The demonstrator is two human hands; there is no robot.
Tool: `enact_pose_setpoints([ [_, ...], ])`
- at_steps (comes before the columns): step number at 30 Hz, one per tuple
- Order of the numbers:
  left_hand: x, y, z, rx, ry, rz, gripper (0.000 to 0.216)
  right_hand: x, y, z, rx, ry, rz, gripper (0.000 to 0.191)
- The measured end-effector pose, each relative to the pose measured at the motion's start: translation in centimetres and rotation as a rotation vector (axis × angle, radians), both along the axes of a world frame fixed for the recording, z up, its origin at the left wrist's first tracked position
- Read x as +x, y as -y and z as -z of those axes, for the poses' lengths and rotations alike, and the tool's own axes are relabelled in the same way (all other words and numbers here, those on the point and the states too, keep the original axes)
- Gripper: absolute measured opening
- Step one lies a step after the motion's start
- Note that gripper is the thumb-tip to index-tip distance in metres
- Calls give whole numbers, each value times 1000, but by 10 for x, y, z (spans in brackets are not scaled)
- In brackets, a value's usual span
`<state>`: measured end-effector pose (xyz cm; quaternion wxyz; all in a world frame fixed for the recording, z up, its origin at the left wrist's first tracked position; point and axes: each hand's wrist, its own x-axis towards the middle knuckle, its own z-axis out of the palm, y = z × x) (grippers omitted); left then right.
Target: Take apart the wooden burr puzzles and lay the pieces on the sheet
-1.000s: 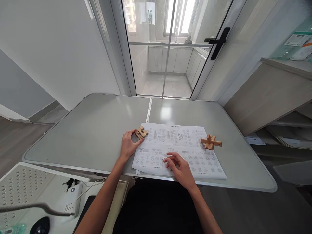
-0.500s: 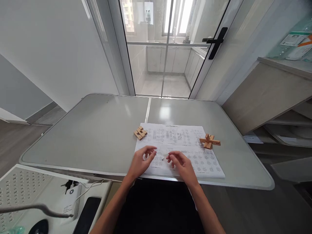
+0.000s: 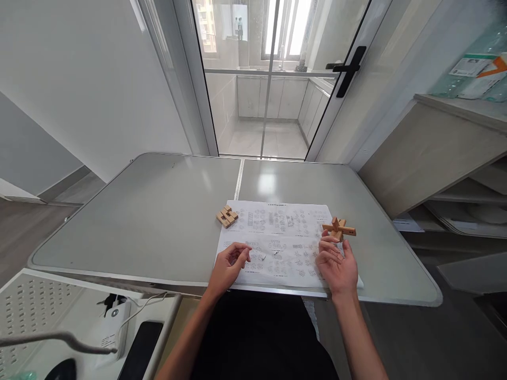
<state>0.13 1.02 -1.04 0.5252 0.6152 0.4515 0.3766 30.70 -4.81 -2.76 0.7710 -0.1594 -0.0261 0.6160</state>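
Right hand (image 3: pixel 338 261) open and empty, just short of cross-shaped wooden puzzle (image 3: pixel 339 229); left hand (image 3: pixel 232 259) loosely curled, empty, on instruction sheet (image 3: pixel 277 232); best gripped by the centre.

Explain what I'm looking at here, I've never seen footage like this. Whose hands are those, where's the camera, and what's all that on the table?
The camera sits on a person's head, looking forward and down, so the two bare arms are their own. The left hand rests loosely curled on a printed sheet of diagrams lying on a grey table. The right hand is open, palm up, just in front of a cross-shaped wooden puzzle, not touching it as far as I can tell. A flat wooden puzzle lies at the sheet's far left corner. Neither hand holds anything.
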Motion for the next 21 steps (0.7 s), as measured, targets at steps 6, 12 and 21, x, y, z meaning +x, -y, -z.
enact_pose_setpoints([
  [6,0,1,-2,5,0,-5,31,0,-10,0,49,-89,10,31],
  [12,1,2,-5,5,-3,-5,32,4,-15,4,79,-238,12,32],
  [21,1,3,-4,14,-8,-13,30,20,-26,6,93,-469,2,35],
])
